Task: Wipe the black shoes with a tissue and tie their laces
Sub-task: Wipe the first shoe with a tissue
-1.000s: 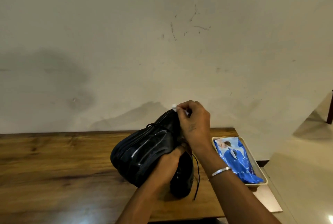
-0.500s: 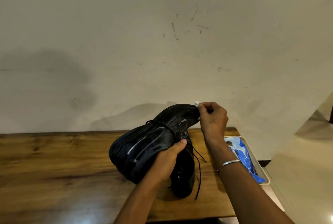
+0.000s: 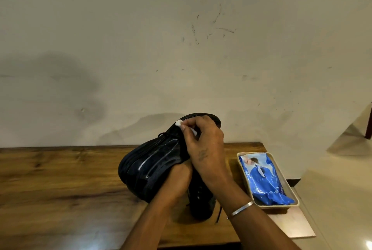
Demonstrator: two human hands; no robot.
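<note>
Near the counter's [image 3: 60,189] right edge, with wide wood leftward, the left hand [image 3: 177,179] grips the lifted shoe [image 3: 153,161]; the right hand [image 3: 203,145], pinching tissue [image 3: 178,123], has slid back leftward.

black shoe [image 3: 153,161]; blue packet [image 3: 265,181]

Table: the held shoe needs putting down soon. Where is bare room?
Free: the wide stretch of table left of the held shoe, out to the frame's edge. Crowded: the right end, where the second shoe lies close beside the tray with the blue packet.

view=head | faces forward and down | close above table [image 3: 60,179] | wall [image 3: 120,28] behind
</note>
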